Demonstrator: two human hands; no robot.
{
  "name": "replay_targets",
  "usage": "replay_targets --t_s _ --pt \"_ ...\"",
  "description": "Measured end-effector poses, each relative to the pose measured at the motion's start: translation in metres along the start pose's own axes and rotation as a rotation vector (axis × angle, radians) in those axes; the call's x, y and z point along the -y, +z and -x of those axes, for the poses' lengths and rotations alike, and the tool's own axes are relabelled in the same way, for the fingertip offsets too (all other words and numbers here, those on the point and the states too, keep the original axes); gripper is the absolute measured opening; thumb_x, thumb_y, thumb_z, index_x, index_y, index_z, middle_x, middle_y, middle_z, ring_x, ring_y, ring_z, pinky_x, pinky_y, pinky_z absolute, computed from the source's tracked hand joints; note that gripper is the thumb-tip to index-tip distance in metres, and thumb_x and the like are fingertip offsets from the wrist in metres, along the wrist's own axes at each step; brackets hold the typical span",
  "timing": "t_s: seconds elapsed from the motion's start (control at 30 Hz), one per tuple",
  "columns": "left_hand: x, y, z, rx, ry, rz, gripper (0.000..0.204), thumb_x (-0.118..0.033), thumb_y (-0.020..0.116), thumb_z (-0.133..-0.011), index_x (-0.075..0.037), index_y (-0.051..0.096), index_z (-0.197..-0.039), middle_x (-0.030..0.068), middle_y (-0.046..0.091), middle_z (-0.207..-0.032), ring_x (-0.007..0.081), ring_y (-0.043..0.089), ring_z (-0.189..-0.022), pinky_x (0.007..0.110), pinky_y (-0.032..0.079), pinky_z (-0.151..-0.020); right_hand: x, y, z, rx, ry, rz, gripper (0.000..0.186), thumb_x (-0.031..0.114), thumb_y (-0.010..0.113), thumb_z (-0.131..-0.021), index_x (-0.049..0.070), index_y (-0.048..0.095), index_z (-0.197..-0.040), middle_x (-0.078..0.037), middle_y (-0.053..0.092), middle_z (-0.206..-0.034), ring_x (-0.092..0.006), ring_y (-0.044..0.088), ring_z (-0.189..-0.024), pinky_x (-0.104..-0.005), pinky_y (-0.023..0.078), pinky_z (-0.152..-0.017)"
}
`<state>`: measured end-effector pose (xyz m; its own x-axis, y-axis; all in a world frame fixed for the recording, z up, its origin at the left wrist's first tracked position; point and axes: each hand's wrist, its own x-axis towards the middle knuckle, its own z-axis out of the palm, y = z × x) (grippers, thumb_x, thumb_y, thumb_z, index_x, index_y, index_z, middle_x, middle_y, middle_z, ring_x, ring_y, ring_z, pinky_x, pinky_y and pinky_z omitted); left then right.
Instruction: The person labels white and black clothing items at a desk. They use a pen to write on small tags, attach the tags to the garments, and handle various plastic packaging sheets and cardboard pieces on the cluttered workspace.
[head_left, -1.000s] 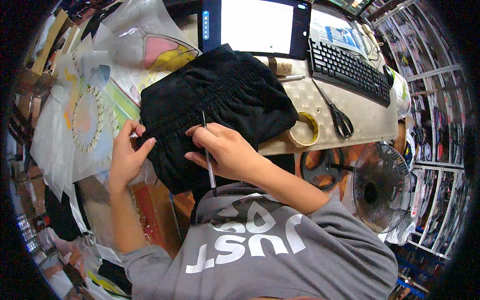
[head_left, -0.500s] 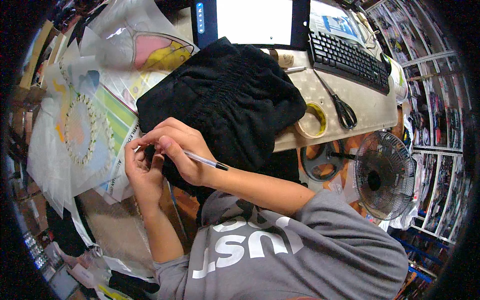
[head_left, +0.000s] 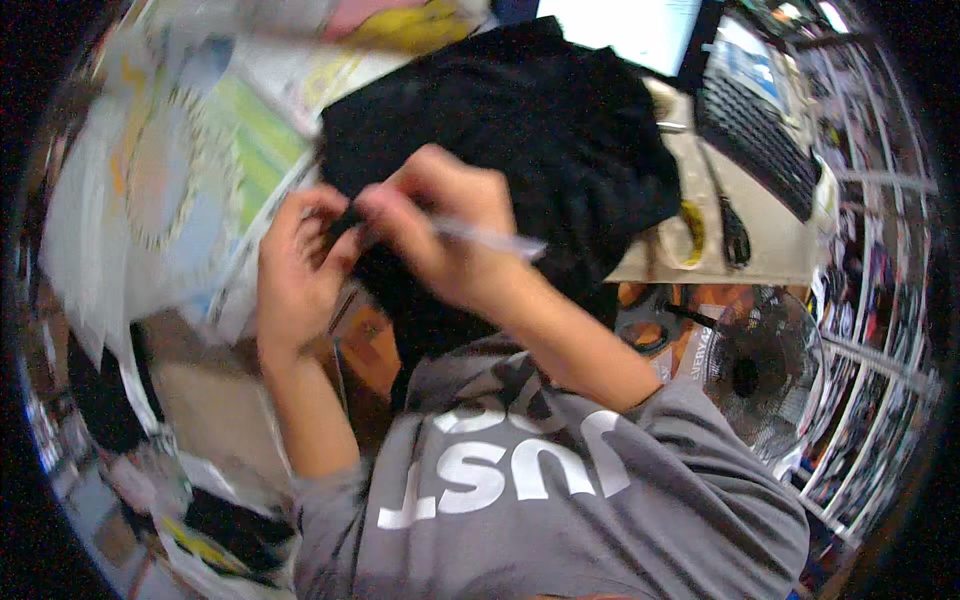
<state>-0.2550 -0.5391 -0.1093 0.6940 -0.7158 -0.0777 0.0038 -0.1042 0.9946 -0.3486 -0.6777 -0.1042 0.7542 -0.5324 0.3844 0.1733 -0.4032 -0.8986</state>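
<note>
Tugging could drag the black cloth (head_left: 520, 130) off the worktop's near edge (head_left: 770, 274) — your right hand (head_left: 452, 232) grips the pen (head_left: 492, 237), left hand (head_left: 302, 268) too blurred to tell.

1 black cloth (head_left: 490, 110) and 1 pen (head_left: 485, 237)
The cloth lies rumpled on the table (head_left: 785, 245), draping past its front edge; the slim, pale pen, motion-blurred, slants through the right hand (head_left: 450, 205), above the cloth.

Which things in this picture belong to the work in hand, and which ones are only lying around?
Seemingly in the work:
left hand, by the cloth
right hand, holding the pen
black cloth

Apparently just lying around:
scissors
tape
keyboard
clear plastic
</note>
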Motion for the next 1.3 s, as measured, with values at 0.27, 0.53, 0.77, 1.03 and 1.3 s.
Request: replay_targets --t_s 0.27,0.53,0.77,1.03,1.3 --pt "0.014 -0.004 -0.003 -0.013 0.151 -0.032 0.031 -0.004 0.068 -0.080 -0.002 0.049 -0.104 0.0028 0.056 -0.083 0.0045 0.053 -0.072 0.019 0.044 -0.061 -0.003 0.003 0.002 -0.073 0.111 0.040 0.029 0.015 0.070 -0.082 0.002 0.055 -0.061 -0.005 0.058 -0.052 -0.0051 0.050 -0.046 -0.0216 0.039 -0.042" --pt "0.017 -0.008 -0.001 0.044 0.183 -0.052 0.034 0.001 0.063 -0.082 -0.006 0.044 -0.110 0.0023 0.054 -0.093 0.0062 0.053 -0.081 0.019 0.044 -0.070 -0.005 0.003 0.006 0.010 -0.005 0.134 0.019 0.011 0.073 -0.076 0.003 0.060 -0.065 -0.004 0.059 -0.052 -0.0055 0.055 -0.046 -0.0209 0.043 -0.044" --pt "0.022 -0.004 0.001 -0.045 0.167 -0.011 0.035 0.000 0.064 -0.082 -0.007 0.044 -0.109 0.0008 0.054 -0.088 0.0057 0.053 -0.079 0.019 0.043 -0.068 -0.010 0.008 0.007 0.012 -0.117 0.257 0.023 0.009 0.075 -0.072 0.005 0.055 -0.061 -0.007 0.059 -0.053 -0.0122 0.057 -0.045 -0.0231 0.044 -0.045" --pt "0.020 -0.006 0.001 -0.020 0.166 -0.021 0.036 0.000 0.065 -0.081 -0.008 0.044 -0.109 0.0005 0.053 -0.087 0.0048 0.052 -0.077 0.019 0.042 -0.067 -0.005 0.007 0.007 0.002 -0.066 0.195 0.023 0.009 0.075 -0.071 0.005 0.054 -0.061 -0.007 0.058 -0.054 -0.0150 0.056 -0.044 -0.0240 0.044 -0.044" --pt "0.017 -0.006 0.001 -0.001 0.158 -0.042 0.035 0.000 0.065 -0.081 -0.008 0.043 -0.108 0.0001 0.053 -0.086 0.0047 0.051 -0.076 0.019 0.042 -0.066 -0.009 0.005 0.007 0.003 -0.077 0.242 0.026 0.009 0.074 -0.073 0.006 0.052 -0.059 -0.008 0.058 -0.055 -0.0158 0.056 -0.044 -0.0255 0.043 -0.044"
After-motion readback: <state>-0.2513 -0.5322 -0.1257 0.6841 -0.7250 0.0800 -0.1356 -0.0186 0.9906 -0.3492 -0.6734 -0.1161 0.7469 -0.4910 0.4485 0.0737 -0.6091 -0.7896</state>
